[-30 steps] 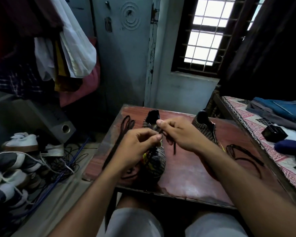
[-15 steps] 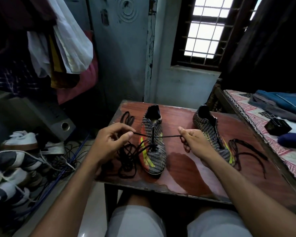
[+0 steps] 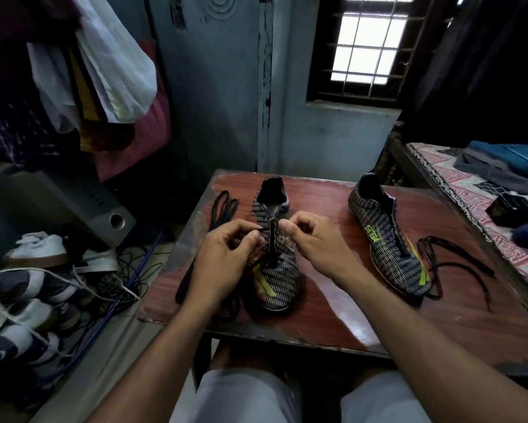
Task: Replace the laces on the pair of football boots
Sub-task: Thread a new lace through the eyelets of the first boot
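A: Hands?
B: Left hand (image 3: 223, 264) and right hand (image 3: 310, 239), fingers curled, each pinch the black lace (image 3: 270, 239) over the near boot (image 3: 274, 257) on the table (image 3: 332, 306).

Both forearms are bare, with no sleeve seen anywhere along them. No ring, watch or band is worn on the left hand (image 3: 226, 257) or the right hand (image 3: 314, 242). The fingernails are kept short. Light grey shorts (image 3: 241, 398) are worn over both thighs.
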A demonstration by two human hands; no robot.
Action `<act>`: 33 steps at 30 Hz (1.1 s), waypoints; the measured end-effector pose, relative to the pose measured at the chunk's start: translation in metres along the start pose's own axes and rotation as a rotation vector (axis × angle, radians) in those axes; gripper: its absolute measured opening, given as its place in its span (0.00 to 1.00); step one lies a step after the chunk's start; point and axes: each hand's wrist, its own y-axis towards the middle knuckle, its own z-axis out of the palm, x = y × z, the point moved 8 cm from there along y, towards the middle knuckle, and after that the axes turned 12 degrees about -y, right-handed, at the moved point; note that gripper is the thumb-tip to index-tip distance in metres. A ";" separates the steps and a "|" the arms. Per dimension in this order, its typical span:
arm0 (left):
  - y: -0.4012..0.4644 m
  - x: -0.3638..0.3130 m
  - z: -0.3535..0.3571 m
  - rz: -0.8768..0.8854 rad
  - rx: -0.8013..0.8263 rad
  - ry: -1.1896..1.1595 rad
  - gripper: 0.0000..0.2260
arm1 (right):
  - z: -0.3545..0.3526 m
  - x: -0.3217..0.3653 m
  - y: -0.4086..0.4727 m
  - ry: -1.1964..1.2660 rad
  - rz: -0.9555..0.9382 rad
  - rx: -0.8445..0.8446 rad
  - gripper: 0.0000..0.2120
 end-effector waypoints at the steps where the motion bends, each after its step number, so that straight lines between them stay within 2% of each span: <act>1: 0.001 0.003 -0.004 -0.021 -0.039 -0.013 0.09 | 0.000 -0.007 -0.002 -0.029 0.004 -0.039 0.10; 2: 0.001 0.005 -0.007 -0.034 -0.063 -0.012 0.10 | 0.001 -0.012 -0.004 -0.086 -0.010 -0.057 0.06; 3: 0.001 0.006 -0.008 -0.038 -0.075 0.005 0.11 | 0.005 -0.014 -0.007 -0.156 -0.049 -0.055 0.07; 6: -0.003 0.001 -0.005 -0.003 -0.084 0.081 0.10 | 0.020 -0.017 -0.018 -0.288 -0.158 -0.025 0.17; 9: -0.003 0.000 0.004 0.048 -0.043 0.131 0.06 | 0.020 -0.016 -0.024 -0.328 -0.238 -0.099 0.22; 11: -0.001 0.000 0.010 0.069 -0.009 0.166 0.06 | 0.021 -0.014 -0.026 -0.324 -0.274 -0.086 0.25; 14: 0.000 -0.008 0.012 0.134 -0.055 0.217 0.05 | 0.024 -0.012 -0.026 -0.324 -0.270 -0.049 0.22; 17: 0.008 -0.016 0.014 0.198 -0.127 0.249 0.04 | 0.020 -0.011 -0.027 -0.289 -0.259 -0.083 0.18; 22: 0.011 0.010 0.034 0.135 -0.011 0.231 0.09 | 0.013 -0.017 -0.026 -0.252 -0.197 -0.104 0.12; 26: 0.008 0.024 0.027 0.068 -0.011 0.119 0.12 | 0.012 -0.021 -0.026 -0.217 -0.161 -0.098 0.10; 33: 0.011 0.031 0.023 0.021 -0.009 0.005 0.06 | 0.012 -0.027 -0.026 -0.162 -0.138 -0.070 0.07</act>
